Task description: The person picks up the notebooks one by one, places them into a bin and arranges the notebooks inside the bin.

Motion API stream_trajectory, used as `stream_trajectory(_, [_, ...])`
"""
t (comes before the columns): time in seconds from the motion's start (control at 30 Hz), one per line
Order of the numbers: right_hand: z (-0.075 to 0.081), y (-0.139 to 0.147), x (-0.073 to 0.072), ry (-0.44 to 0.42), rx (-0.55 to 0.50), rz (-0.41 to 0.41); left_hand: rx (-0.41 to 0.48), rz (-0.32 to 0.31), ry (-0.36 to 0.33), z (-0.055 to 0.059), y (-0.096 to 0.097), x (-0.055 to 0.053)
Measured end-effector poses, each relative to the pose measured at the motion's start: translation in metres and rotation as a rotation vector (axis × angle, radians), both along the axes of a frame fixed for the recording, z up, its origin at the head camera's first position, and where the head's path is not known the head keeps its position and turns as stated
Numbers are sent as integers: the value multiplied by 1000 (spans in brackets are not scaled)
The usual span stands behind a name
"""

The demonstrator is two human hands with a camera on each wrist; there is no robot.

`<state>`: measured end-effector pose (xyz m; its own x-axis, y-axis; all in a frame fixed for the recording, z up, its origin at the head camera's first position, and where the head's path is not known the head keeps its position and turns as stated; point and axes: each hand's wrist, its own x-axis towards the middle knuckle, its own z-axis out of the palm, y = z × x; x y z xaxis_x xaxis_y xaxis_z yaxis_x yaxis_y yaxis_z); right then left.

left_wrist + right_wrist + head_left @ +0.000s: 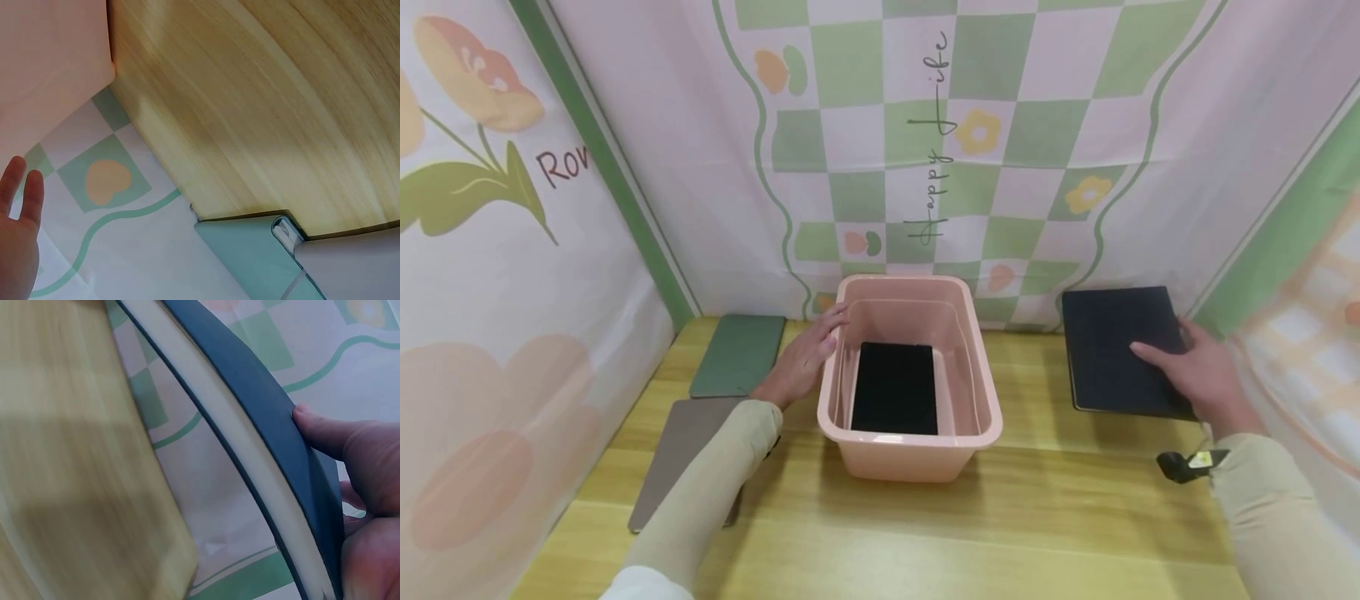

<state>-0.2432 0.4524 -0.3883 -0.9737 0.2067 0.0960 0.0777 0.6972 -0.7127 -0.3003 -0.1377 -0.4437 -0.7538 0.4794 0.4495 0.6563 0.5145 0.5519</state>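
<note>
A dark blue notebook [1120, 354] is gripped at its right edge by my right hand [1206, 375], thumb on the cover and fingers beneath. In the right wrist view the notebook [250, 394] shows its pale page edges and stands off the wooden table. My left hand [805, 354] touches the left rim of a pink plastic basin [910, 458] with fairly straight fingers. Inside that basin lies a black notebook [895, 389]. The left wrist view catches some fingers of the left hand [22, 231] beside the basin wall [50, 62].
Left of the basin, a green notebook [739, 356] lies on the wooden table [895, 533]. A grey-brown notebook [688, 442] is nearer, partly under my left forearm. Printed fabric [917, 125] hangs behind the table and along both sides.
</note>
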Motion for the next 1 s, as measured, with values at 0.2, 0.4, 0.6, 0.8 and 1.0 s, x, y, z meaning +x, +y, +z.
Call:
stream_trajectory(0.2, [11, -6, 0, -28, 15, -8, 2, 0, -8, -1, 1, 1])
stream_trajectory(0.4, [26, -11, -2, -66, 94, -14, 7, -1, 9, -2, 0, -1])
stream_trajectory(0.6, [43, -18, -2, -73, 186, -5, 5, -1, 0, -2, 0, -2])
stream_trajectory(0.8, [52, -25, -3, -74, 114, 5, 0, -6, 3, -2, 0, -1])
stream_trajectory(1.0, [60, -34, -4, -62, 25, 21, -4, -6, -1, -2, 0, -1])
